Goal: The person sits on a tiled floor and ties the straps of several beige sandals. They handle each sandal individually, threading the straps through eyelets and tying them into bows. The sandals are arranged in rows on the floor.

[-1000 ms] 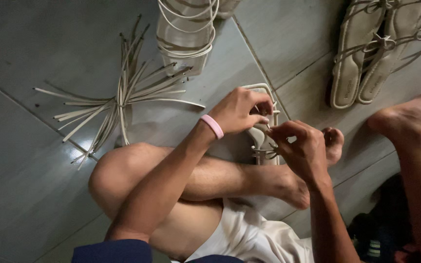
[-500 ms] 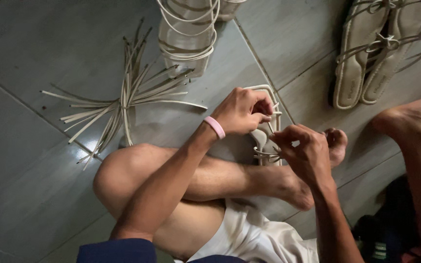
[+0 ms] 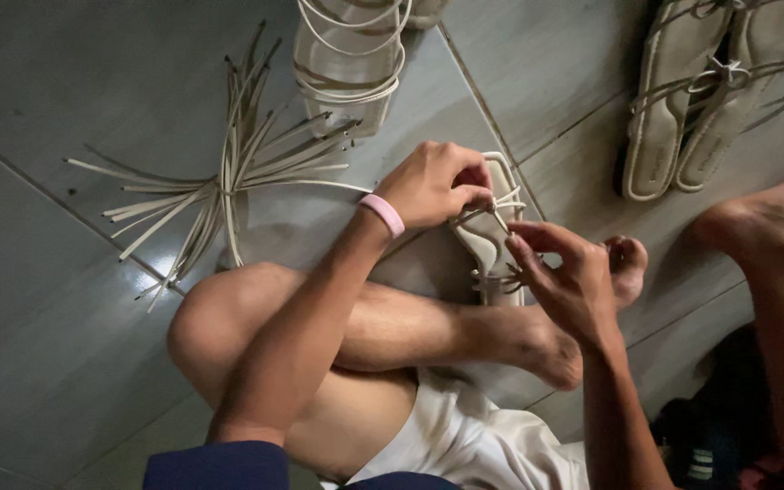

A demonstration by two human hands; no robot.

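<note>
I sit on a grey tiled floor with a cream strappy sandal (image 3: 490, 238) lying beside my folded leg. My left hand (image 3: 433, 184), a pink band on its wrist, pinches a thin cream strap (image 3: 481, 210) at the sandal's upper part. Just below it, my right hand (image 3: 566, 279) has its fingers spread, the fingertips touching the same strap and the straps near the sandal's middle. Whether the right fingers grip the strap is hard to tell.
A loose bundle of cream straps (image 3: 229, 177) fans out on the floor to the left. Another strappy sandal (image 3: 348, 63) stands at the top centre, a finished pair (image 3: 700, 109) at the top right. My other bare foot (image 3: 764, 227) rests at the right.
The hands stay on the sandal's straps. My right hand's fingers have opened out a little; the view has shifted slightly.
</note>
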